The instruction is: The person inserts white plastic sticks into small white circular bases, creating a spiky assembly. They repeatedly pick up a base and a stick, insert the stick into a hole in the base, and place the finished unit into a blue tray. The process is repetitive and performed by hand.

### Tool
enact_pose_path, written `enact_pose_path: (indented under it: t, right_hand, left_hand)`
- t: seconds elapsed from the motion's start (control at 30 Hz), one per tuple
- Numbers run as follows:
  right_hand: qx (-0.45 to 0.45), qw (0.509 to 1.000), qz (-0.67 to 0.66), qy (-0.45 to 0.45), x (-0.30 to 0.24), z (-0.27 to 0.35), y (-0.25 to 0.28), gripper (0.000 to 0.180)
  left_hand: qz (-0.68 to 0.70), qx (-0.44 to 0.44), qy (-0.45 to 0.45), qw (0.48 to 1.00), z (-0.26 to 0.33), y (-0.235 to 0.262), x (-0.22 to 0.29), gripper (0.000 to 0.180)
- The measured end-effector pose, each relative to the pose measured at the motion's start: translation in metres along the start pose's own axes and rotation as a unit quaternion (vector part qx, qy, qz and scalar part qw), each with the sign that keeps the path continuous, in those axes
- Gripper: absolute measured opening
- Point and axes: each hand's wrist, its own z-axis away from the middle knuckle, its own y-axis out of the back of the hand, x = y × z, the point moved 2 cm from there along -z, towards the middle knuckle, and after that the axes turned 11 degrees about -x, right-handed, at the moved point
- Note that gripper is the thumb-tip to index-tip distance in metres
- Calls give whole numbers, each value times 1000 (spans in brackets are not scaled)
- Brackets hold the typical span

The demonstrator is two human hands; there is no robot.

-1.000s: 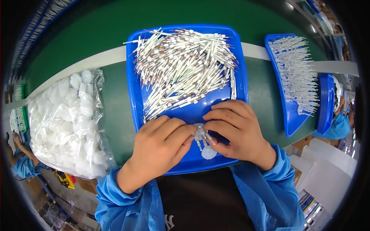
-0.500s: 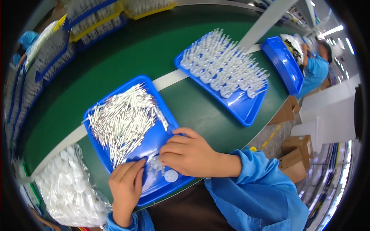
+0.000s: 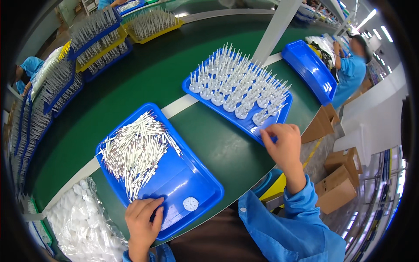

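My left hand (image 3: pixel 143 218) hovers over the near-left rim of a blue tray (image 3: pixel 208 181). Its fingers are curved, with thumb and forefinger apart and nothing visible between them. Beside it in the tray lies a heap of thin white sticks (image 3: pixel 135 153) with dark tips. A small white disc with holes (image 3: pixel 190 203) lies flat towards the tray's near right. At the near edge of a second blue tray (image 3: pixel 248 127), my right hand (image 3: pixel 284 146) is open, thumb and forefinger apart. Closest to it is an upright round-based piece with thin prongs (image 3: pixel 260 118), among rows of similar pieces (image 3: pixel 235 83).
A clear bag of white round parts (image 3: pixel 85 220) lies at the near left. Stacked blue and yellow trays (image 3: pixel 98 39) of pronged pieces line the far left. Another blue tray (image 3: pixel 307 70) stands near a person in blue (image 3: pixel 351 72) at the right. Cardboard boxes (image 3: pixel 338 183) lie below.
My right hand has moved from the stick tray to the second tray. The clear pronged piece between my hands is gone from there; one now stands at the second tray's near edge. The view shifted.
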Motion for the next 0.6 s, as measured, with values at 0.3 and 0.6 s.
enact_pose_path:
  t: [0.3,0.6]
  right_hand:
    - [31,994,-23,102,-40,-11,-4,14]
    - [-52,907,-46,415,-183,-43,-29,22]
  left_hand:
    - [5,-153,-134,979,-33,-6,35,40]
    - [65,-130,-87,986,-22,-9,8,31]
